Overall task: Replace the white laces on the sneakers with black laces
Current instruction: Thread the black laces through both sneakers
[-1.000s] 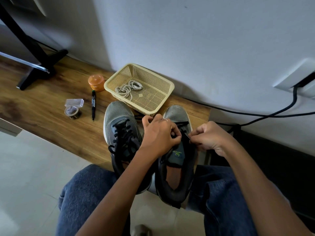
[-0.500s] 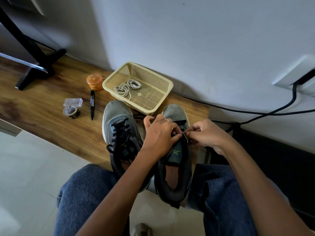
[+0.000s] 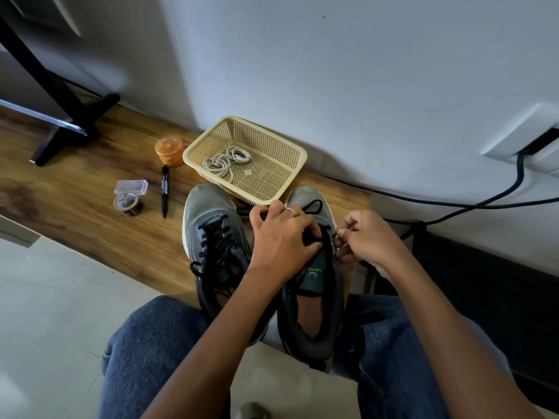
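Two grey sneakers stand side by side at the wooden bench's front edge. The left sneaker (image 3: 211, 225) is fully laced in black. Over the right sneaker (image 3: 314, 297) my left hand (image 3: 282, 237) curls its fingers on the black lace (image 3: 313, 205) at the eyelets, hiding most of the lacing. My right hand (image 3: 367, 237) pinches the lace end at the shoe's right side. A loop of black lace lies across the toe. The white laces (image 3: 225, 163) lie coiled in the yellow basket (image 3: 290, 149) just behind the shoes.
On the wooden bench (image 3: 90, 213) to the left lie a black marker (image 3: 165, 190), a tape roll (image 3: 127, 204) with a clear box, and an orange jar (image 3: 169, 151). A black stand foot (image 3: 69, 128) sits far left. A black cable (image 3: 453, 204) runs along the wall at right.
My right hand has drawn slightly closer to the shoe's eyelets, still pinching the lace. My left hand stays on the lacing. The shoes have not moved.
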`<move>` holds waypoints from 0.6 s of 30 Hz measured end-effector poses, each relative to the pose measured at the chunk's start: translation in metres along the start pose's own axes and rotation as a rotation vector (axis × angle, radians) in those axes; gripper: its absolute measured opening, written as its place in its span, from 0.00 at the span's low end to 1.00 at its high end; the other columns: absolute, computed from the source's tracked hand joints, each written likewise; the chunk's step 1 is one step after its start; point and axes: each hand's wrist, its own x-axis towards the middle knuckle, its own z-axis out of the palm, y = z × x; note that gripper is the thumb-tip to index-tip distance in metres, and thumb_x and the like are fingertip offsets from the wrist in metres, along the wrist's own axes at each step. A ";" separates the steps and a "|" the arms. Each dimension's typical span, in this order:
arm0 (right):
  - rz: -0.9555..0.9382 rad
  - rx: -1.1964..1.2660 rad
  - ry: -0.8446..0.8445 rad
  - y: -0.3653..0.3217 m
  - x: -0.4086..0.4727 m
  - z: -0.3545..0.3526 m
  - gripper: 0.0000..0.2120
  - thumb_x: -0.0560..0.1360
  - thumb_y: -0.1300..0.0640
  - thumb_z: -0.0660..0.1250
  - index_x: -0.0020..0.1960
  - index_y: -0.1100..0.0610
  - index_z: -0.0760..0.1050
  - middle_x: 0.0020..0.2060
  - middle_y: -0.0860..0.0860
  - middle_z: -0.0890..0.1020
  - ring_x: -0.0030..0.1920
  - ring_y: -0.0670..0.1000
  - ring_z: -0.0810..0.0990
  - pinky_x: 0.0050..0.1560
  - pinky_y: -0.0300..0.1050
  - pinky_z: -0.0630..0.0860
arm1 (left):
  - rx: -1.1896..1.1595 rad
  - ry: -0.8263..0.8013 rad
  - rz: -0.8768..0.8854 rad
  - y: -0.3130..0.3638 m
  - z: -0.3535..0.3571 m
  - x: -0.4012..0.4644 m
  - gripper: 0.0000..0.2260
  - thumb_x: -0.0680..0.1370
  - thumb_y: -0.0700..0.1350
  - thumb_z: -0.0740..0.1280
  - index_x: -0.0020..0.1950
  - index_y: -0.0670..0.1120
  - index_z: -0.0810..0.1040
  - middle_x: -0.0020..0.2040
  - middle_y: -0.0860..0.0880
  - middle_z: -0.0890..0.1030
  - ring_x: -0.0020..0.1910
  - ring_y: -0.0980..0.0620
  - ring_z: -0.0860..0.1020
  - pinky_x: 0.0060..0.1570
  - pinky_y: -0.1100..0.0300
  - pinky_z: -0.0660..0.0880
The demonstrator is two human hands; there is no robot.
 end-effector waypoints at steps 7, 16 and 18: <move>0.011 0.203 0.068 -0.004 -0.007 -0.004 0.09 0.82 0.65 0.54 0.44 0.58 0.68 0.42 0.59 0.79 0.36 0.56 0.82 0.33 0.45 0.81 | 0.036 0.002 0.008 -0.001 -0.002 0.001 0.09 0.69 0.56 0.73 0.46 0.56 0.80 0.54 0.56 0.74 0.59 0.51 0.67 0.58 0.53 0.51; -0.286 0.387 0.385 -0.014 -0.014 -0.015 0.13 0.83 0.64 0.50 0.43 0.51 0.65 0.42 0.55 0.75 0.30 0.47 0.83 0.33 0.41 0.80 | 0.059 -0.020 0.014 -0.002 0.000 0.000 0.12 0.69 0.57 0.72 0.49 0.56 0.78 0.56 0.56 0.74 0.61 0.51 0.66 0.61 0.52 0.51; -0.403 0.463 0.513 -0.018 -0.018 -0.018 0.14 0.83 0.63 0.49 0.44 0.48 0.64 0.43 0.53 0.76 0.36 0.49 0.85 0.38 0.44 0.81 | 0.059 -0.024 0.008 -0.003 0.001 0.000 0.13 0.69 0.57 0.72 0.50 0.56 0.77 0.57 0.56 0.73 0.62 0.50 0.65 0.62 0.51 0.50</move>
